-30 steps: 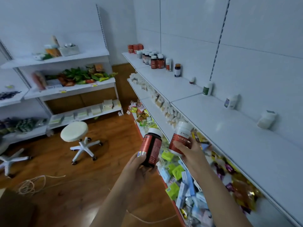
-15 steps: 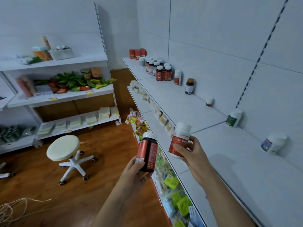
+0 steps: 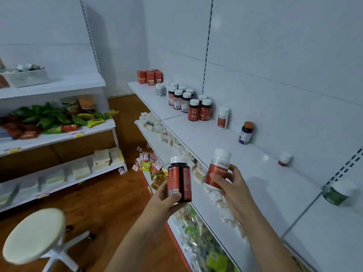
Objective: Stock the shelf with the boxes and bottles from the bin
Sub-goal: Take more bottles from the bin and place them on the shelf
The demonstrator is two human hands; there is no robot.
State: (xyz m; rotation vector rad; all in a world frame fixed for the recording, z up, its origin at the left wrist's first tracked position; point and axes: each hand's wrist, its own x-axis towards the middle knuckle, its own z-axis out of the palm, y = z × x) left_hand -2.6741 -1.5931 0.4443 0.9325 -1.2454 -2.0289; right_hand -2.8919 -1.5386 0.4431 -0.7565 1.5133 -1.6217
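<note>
Left hand (image 3: pixel 165 199) grips a dark bottle (image 3: pixel 179 179) with a red label and white cap, upright, thumb curled across its lower front and the base seated in the palm; most of the bottle stands above the fingers. Right hand (image 3: pixel 230 186) grips a white bottle (image 3: pixel 218 169) with a red label, tilted slightly right, fingers wrapped over the lower label so that cap and shoulder rise clear of the grip. Both bottles are held in the air, near each other but apart, in front of the top shelf (image 3: pixel 265 173) edge and not resting on it.

On the shelf, at the far end, red boxes (image 3: pixel 150 77); nearer, a cluster of red-labelled bottles (image 3: pixel 188 103); then single bottles spaced along the back wall, one white (image 3: pixel 223 117), one purple-labelled (image 3: pixel 246 132). A stool (image 3: pixel 34 235) stands at lower left.

Compared with half a second earlier, the view has turned further toward the shelf and its far end; both hands grip their bottles as before, at much the same height.
</note>
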